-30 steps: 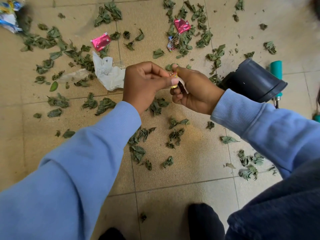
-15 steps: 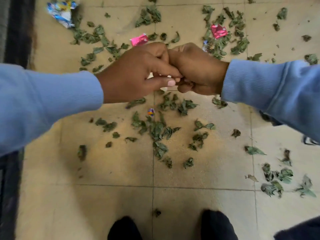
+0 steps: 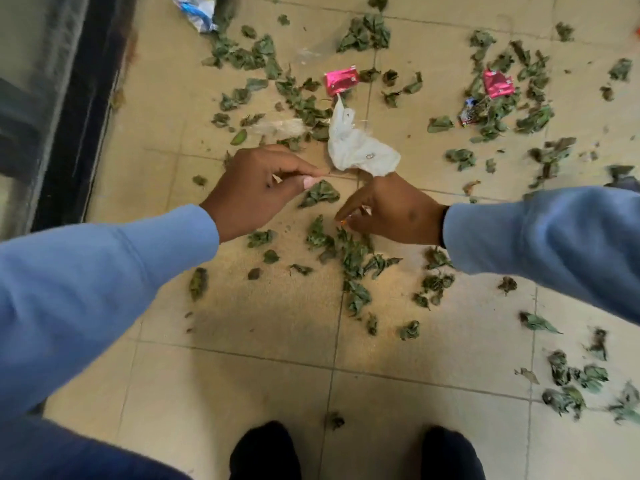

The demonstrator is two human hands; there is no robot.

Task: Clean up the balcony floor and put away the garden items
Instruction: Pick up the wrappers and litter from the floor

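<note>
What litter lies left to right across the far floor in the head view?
Blue-and-white crumpled wrapper → left pink foil wrapper → white crumpled plastic bag → small multicoloured wrapper → right pink foil wrapper.

Left hand point(image 3: 256, 192) and right hand point(image 3: 391, 211) — earlier pressed together — now apart, lower over the leaves point(image 3: 349, 251).

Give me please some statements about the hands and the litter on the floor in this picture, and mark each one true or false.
1. Two pink wrappers lie among the leaves. True.
2. The white crumpled paper is held in the left hand. False: it lies on the tiled floor, beyond both hands.
3. The right hand pinches something small with an orange part. True.
4. The floor is swept bare. False: leaves are scattered widely.
5. Both sleeves are light blue. True.
</note>
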